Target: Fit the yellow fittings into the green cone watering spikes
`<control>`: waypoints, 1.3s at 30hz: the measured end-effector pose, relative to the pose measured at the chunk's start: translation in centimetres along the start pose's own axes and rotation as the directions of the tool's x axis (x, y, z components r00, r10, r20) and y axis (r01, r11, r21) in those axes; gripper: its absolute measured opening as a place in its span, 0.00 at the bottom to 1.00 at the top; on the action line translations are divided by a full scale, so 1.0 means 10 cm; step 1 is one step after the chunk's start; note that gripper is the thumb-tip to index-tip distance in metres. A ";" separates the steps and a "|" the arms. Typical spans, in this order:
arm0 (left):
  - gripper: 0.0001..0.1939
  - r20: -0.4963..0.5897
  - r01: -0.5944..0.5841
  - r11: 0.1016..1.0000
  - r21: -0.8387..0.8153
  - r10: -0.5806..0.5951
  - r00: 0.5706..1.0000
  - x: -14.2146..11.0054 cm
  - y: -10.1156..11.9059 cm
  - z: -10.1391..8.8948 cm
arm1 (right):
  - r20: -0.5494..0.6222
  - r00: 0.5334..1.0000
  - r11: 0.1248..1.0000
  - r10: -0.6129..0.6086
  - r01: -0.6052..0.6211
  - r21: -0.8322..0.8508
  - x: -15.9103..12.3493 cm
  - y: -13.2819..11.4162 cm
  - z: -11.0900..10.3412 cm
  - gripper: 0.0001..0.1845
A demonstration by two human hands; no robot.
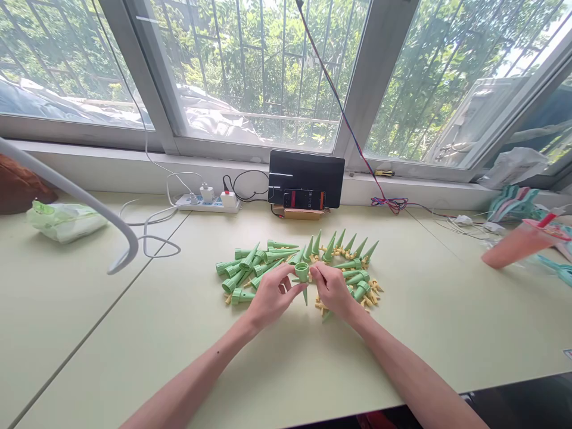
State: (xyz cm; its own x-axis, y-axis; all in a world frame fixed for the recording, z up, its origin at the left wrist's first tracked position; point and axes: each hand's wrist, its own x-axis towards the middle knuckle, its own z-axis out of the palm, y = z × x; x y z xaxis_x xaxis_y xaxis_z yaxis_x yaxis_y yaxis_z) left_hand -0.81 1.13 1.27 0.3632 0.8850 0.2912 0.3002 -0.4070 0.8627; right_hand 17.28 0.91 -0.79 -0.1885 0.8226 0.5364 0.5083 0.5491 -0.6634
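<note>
My left hand (273, 296) is closed around the side of a green plastic watering spike (302, 272). The spike stands upright just above the table, its open round collar on top and its point down. Close against its right side, my right hand (333, 289) pinches a small yellow piece (310, 275), mostly hidden by the fingers. To the left lies a pile of green spikes (241, 268). Behind and right of my hands, several spikes (348, 243) with yellow parts stand point up or lie flat. Loose yellow valve pieces (373, 293) lie beside my right hand.
A phone (304, 199) leans on a dark tablet (306, 170) at the back. A power strip (210, 204) with cables lies left of it. A white curved arm (89, 196) crosses the left side. A pink drink cup (518, 243) lies tilted at right.
</note>
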 end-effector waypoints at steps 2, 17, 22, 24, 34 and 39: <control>0.10 -0.001 -0.007 1.000 0.001 0.007 1.000 0.00 0.01 0.00 | 0.000 1.000 1.000 -0.003 0.003 0.003 0.00 0.00 0.00 0.20; 0.10 -0.018 -0.038 0.999 0.008 0.038 0.999 0.00 -0.04 0.01 | 0.005 1.000 1.000 -0.004 0.004 0.020 0.00 0.02 0.01 0.19; 0.09 -0.027 -0.048 0.999 0.014 0.048 0.998 0.00 -0.02 0.01 | 0.005 1.000 1.000 -0.002 0.002 0.014 0.00 0.01 0.01 0.19; 0.09 -0.025 -0.050 0.999 0.014 0.051 0.998 0.00 -0.02 0.01 | 0.006 1.000 1.000 0.000 0.000 0.016 0.00 0.01 0.01 0.19; 0.09 -0.026 -0.056 0.998 0.024 0.056 0.998 0.00 -0.03 0.01 | 0.010 1.000 0.999 0.003 -0.004 0.033 -0.01 0.01 0.01 0.19; 0.09 -0.018 -0.059 0.998 0.028 0.060 0.998 0.00 -0.03 0.01 | 0.011 1.000 0.999 0.000 -0.001 0.036 0.00 0.01 0.01 0.20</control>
State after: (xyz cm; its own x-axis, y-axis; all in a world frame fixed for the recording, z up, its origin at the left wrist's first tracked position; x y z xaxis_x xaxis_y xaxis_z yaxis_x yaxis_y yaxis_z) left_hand -0.85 1.22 0.97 0.3645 0.8630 0.3499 0.3029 -0.4652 0.8317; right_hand 17.28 0.94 -0.92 -0.1974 0.8244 0.5305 0.4781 0.5534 -0.6820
